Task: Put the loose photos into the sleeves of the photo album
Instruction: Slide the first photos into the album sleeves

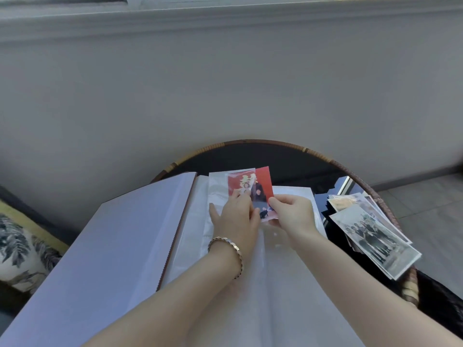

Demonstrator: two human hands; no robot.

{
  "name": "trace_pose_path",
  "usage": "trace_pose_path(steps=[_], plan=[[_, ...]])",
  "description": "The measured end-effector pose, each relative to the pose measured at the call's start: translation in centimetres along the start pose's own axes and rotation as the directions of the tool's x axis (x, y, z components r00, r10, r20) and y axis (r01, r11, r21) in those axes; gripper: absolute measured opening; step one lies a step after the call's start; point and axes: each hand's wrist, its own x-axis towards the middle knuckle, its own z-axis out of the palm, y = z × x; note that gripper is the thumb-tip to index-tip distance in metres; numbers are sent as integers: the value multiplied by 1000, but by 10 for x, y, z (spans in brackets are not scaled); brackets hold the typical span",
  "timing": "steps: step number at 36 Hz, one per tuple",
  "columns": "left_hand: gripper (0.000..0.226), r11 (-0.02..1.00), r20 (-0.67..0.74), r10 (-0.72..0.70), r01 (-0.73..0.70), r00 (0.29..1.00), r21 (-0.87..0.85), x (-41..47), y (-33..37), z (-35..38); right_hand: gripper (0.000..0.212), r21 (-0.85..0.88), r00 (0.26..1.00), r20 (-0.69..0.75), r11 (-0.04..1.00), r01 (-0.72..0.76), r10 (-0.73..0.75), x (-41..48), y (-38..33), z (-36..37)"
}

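My right hand (293, 214) pinches the red paper photo (261, 185), half inside the clear plastic sleeve (217, 190) at the far end of the open white album (100, 246). My left hand (235, 217) presses the sleeve flat, I think. A pile of loose faded photos (370, 230) lies to the right.

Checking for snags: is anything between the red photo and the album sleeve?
Nothing visible blocks it. The red photo is partly under the clear sleeve, pinched by the right hand; the left hand rests on the sleeve.

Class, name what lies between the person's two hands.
The red photo, partly in a clear sleeve: the right hand pinches it, the left hand rests on the sleeve. Head view.
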Motion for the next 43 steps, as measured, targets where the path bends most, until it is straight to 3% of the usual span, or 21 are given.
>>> trace_pose_path(steps=[4, 6, 7, 11, 13, 15, 18, 21, 26, 28, 31, 35, 43], plan=[[21, 999, -27, -31, 30, 999, -43, -1, -4, -5, 3, -50, 998, 32, 997, 59, -57, -2, 3, 8], [18, 981, -137, -104, 79, 985, -177, -2, -10, -15, 8, -15, 998, 32, 998, 58, -58, -2, 3, 6], [27, 956, -158, -167, 121, 973, -266, -3, -13, -22, 9, 18, 998, 30, 999, 50, -51, -2, 2, 4], [79, 720, 75, -422, 384, 903, -578, -2, -23, -45, 9, 121, 1000, 6, 992, 27, -28, -3, 0, -3], [88, 602, 178, -475, 466, 862, -649, 0, -28, -50, 6, 147, 1000, 3, 989, 30, -31, -3, -2, -4], [79, 533, 295, -467, 531, 834, -658, 0, -32, -54, 4, 152, 999, 6, 988, 39, -40, -5, -3, -5], [42, 606, 391, -362, 533, 846, -591, -4, -36, -53, 5, 125, 998, 8, 991, 56, -57, -8, -1, -2], [59, 716, 317, -291, 425, 903, -554, -8, -38, -48, 6, 42, 996, 56, 997, 71, -73, -12, 2, -1], [67, 701, 325, -231, 389, 917, -598, -8, -43, -48, 23, -84, 975, 216, 994, 73, -53, -15, 2, 2], [69, 715, 326, -226, 383, 918, -585, -6, -45, -48, 21, -118, 970, 241, 991, 63, -33, -15, -1, 2], [76, 728, 321, -206, 364, 924, -581, -5, -47, -47, 8, -66, 958, 276, 996, -64, 79, -14, -10, 0], [73, 764, 310, -173, 326, 935, -556, -5, -49, -46, 17, -57, 937, 309, 987, -152, 162, -12, -18, -2], [67, 763, 318, -117, 290, 941, -578, -6, -50, -49, 14, -193, 944, 302, 978, -75, 132, -10, -26, 0]])
